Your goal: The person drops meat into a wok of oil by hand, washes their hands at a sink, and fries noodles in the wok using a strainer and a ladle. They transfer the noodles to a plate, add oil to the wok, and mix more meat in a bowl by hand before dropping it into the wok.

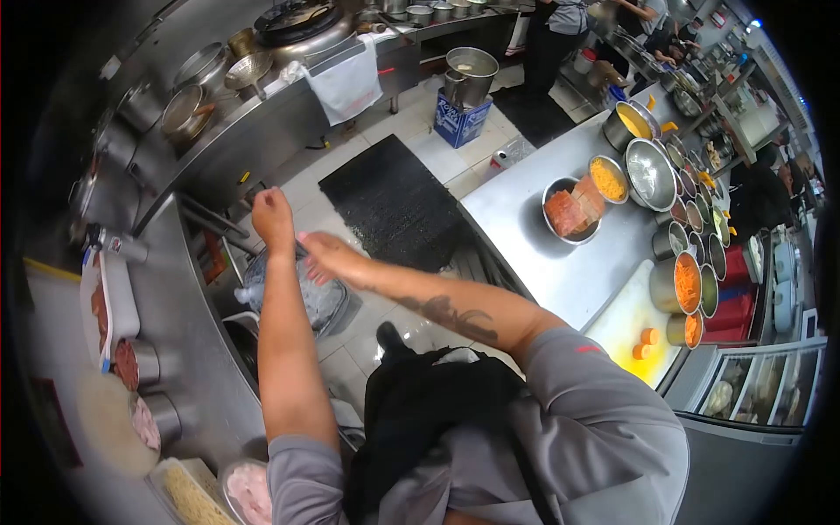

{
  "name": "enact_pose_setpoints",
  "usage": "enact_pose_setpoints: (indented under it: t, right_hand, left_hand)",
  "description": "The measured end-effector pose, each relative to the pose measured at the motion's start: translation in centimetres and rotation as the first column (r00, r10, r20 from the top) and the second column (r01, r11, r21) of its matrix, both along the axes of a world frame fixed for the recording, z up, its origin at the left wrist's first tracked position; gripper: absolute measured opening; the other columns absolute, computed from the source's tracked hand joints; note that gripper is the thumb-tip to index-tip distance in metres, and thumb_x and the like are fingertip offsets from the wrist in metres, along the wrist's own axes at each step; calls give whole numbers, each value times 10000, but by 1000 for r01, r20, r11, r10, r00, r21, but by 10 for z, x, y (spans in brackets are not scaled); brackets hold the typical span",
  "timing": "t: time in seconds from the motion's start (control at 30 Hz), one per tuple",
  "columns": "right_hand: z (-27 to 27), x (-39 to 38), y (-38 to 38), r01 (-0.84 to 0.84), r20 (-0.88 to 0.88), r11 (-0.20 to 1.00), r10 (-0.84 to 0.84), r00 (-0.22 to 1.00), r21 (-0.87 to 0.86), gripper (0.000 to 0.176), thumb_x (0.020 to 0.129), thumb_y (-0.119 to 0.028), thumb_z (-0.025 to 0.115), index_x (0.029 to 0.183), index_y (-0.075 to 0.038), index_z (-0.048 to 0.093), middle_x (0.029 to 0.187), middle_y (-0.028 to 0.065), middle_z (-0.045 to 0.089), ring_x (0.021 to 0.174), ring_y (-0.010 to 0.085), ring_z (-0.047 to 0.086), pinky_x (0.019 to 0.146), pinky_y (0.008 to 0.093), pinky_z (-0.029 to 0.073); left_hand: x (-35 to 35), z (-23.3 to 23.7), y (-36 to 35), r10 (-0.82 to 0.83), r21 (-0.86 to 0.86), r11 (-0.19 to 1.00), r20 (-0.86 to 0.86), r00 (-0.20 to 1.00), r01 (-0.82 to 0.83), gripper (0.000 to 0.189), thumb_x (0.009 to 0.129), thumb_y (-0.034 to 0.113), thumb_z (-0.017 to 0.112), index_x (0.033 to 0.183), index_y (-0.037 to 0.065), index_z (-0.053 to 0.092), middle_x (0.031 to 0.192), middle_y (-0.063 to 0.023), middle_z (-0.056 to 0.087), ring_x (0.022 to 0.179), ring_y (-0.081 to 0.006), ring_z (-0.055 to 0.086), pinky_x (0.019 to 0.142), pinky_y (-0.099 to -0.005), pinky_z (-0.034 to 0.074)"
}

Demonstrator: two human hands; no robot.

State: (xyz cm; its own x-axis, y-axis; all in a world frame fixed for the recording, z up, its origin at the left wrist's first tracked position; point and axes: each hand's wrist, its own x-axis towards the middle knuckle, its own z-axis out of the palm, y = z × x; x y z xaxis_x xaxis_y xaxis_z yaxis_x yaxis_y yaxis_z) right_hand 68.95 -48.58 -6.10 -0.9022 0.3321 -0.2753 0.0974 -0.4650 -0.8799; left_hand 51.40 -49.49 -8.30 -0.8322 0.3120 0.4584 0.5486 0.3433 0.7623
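Raised in front of me, my left hand [273,217] has its fingers curled into a fist, and nothing shows sticking out of it. My right hand [331,259] reaches across to the left wrist, its fingers apart and nothing in them, fingertips close beside the forearm. Below both hands a grey bin [325,302] with a clear plastic liner stands on the floor, partly hidden by my left forearm.
At left, a steel counter [188,289] holds meat containers and a noodle tub [194,490]. On the right-hand table are a bowl of reddish slabs [573,210], shredded orange food [607,178] and a cutting board [626,337]. A black mat [394,201] and a pot [471,74] on a blue box lie ahead. Other people stand at the back.
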Motion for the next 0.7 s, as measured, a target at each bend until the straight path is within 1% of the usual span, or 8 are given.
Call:
enact_pose_setpoints:
  t: [0.23, 0.3, 0.33, 0.43, 0.47, 0.53, 0.6, 0.7]
  right_hand:
    - [4, -102, 48, 216, 34, 889, -221, 975, -403, 597, 945, -579, 327, 1236, -78, 470, 1076, 143, 584, 955, 286, 580, 812, 458, 477]
    - [-11, -134, 99, 323, -24, 784, -394, 919, -531, 616, 948, -587, 261, 1201, -70, 480, 1039, 159, 584, 901, 313, 591, 755, 488, 497]
    - [-18, -142, 122, 298, -52, 818, -369, 928, -492, 620, 948, -592, 232, 1175, -70, 476, 1003, 167, 584, 812, 347, 597, 701, 504, 503]
    - [-4, -159, 193, 323, 85, 765, -335, 938, -556, 510, 944, -518, 317, 1039, -45, 482, 871, 204, 607, 732, 364, 599, 685, 498, 513]
    - [5, -160, 211, 318, 91, 785, -321, 943, -532, 479, 943, -493, 345, 994, -37, 483, 827, 216, 615, 706, 369, 600, 679, 497, 517]
    - [45, -151, 232, 245, -76, 923, -279, 957, -297, 443, 946, -422, 407, 1006, -9, 558, 871, 138, 638, 732, 268, 621, 706, 427, 540]
    - [112, -134, 239, 232, -209, 971, -241, 948, -67, 370, 934, -351, 478, 1104, -28, 535, 891, 96, 619, 764, 196, 605, 696, 341, 520]
    - [133, -107, 270, 23, -445, 999, -31, 895, -24, 390, 972, -325, 412, 1189, -20, 522, 977, 110, 623, 791, 224, 626, 704, 355, 543]
  left_hand:
    - [-42, -3, 97, -36, 225, 974, 56, 998, 22, 127, 795, 182, 567, 846, 67, 586, 758, -99, 620, 708, -245, 607, 662, -363, 481]
    - [-39, -19, 112, -200, 293, 948, 237, 951, 127, 146, 807, 158, 625, 898, 44, 620, 833, -69, 641, 780, -187, 606, 714, -325, 487]
    - [-27, -5, 109, -409, 329, 891, 285, 867, 312, 167, 837, 126, 578, 971, 37, 624, 904, -70, 651, 827, -177, 606, 765, -308, 483]
    - [-10, 15, 122, -598, 358, 785, 228, 768, 505, 281, 892, 90, 485, 1141, 0, 578, 1066, -141, 639, 987, -225, 592, 918, -328, 427]
    - [-2, 39, 121, -584, 282, 804, 208, 784, 524, 318, 910, 92, 459, 1195, -19, 549, 1138, -178, 616, 1056, -262, 581, 971, -345, 400]
    - [3, 73, 130, -589, 321, 704, -235, 773, 633, 357, 914, 103, 471, 1237, -45, 499, 1219, -227, 553, 1156, -327, 529, 1027, -382, 350]
    - [6, 117, 121, -643, 252, 649, -323, 695, 718, 389, 896, 88, 505, 1256, -56, 472, 1275, -245, 498, 1197, -358, 493, 1034, -393, 348]
    - [-16, 111, 129, -794, 122, 501, -330, 511, 857, 329, 861, 77, 561, 1176, -14, 534, 1154, -215, 569, 1095, -367, 549, 929, -401, 438]
